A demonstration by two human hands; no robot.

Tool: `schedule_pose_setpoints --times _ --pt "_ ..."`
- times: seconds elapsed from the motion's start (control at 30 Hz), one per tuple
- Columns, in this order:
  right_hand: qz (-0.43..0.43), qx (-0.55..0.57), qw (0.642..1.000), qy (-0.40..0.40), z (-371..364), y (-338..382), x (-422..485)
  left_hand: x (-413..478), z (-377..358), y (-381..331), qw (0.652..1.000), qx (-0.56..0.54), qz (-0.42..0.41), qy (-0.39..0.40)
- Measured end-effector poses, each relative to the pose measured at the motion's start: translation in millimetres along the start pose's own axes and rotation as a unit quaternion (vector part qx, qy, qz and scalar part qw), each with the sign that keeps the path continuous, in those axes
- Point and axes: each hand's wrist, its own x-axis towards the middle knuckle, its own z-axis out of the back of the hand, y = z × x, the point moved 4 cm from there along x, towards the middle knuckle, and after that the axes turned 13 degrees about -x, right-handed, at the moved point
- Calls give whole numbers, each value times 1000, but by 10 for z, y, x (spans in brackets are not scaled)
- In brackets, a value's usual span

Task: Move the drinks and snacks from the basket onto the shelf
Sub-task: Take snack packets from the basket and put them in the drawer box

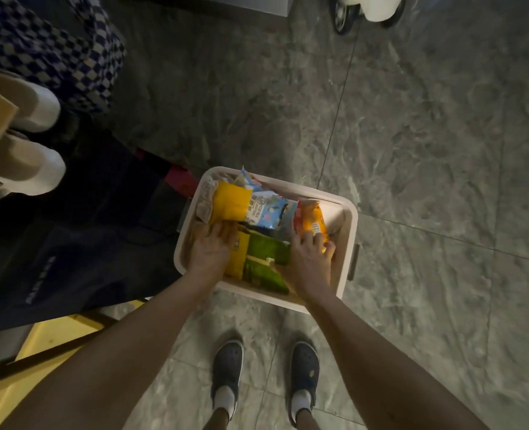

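Floor: grey veined stone tiles [427, 150] fill most of the frame, seen from straight above.
Basket: a cream plastic basket [348, 212] stands on the floor at the centre of the frame, its grey handle [353, 262] on the right side.
Snacks: all lie inside the basket. A yellow packet [230, 203] sits at its upper left, and a blue-and-white packet [269, 212] lies beside it in the middle. An orange packet [313, 220] is at the right and two green packets [266, 249] lie along the lower part.
Left hand: the left hand [210, 248] reaches into the left side of the basket. Its fingers are fairly straight and spread, laid flat over the packets, with the tips touching the lower edge of the yellow packet.
Right hand: the right hand [309, 262] is in the right side of the basket, fingers and thumb curled round the lower end of the orange packet.
Feet: dark clogs [227, 364] with white socks stand on the tiles at the bottom centre, just below the basket.
Left of frame: a dark bag [86, 243] lies next to the basket, with a yellow board [49, 342] below it.
Upper left: another person's checked trousers [39, 48] and beige-and-white shoes [36, 110].
Top edge: a black wheel [342, 13] under something white.
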Motion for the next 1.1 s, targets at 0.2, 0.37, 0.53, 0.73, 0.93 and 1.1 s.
schedule_pose_setpoints --times 0.2,0.37,0.53,0.73,0.93,1.1 --pt "23 16 998 50 204 49 -47 -127 256 94 995 -61 -29 -73" --pt "-1 45 999 24 485 -36 -293 -400 460 346 960 -260 -1 -104" --pt "-72 124 989 -20 1059 -269 -507 -835 942 403 882 -460 28 -100" --pt "-113 167 977 -65 2180 -462 -853 -1479 1947 534 840 -520 39 -147" --pt "-104 215 966 -102 3297 -508 -1234 -2104 3039 984 814 -538 12 -220" --pt "-42 213 963 -158 4247 -370 -1544 -2480 3605 1536 801 -521 53 -290"
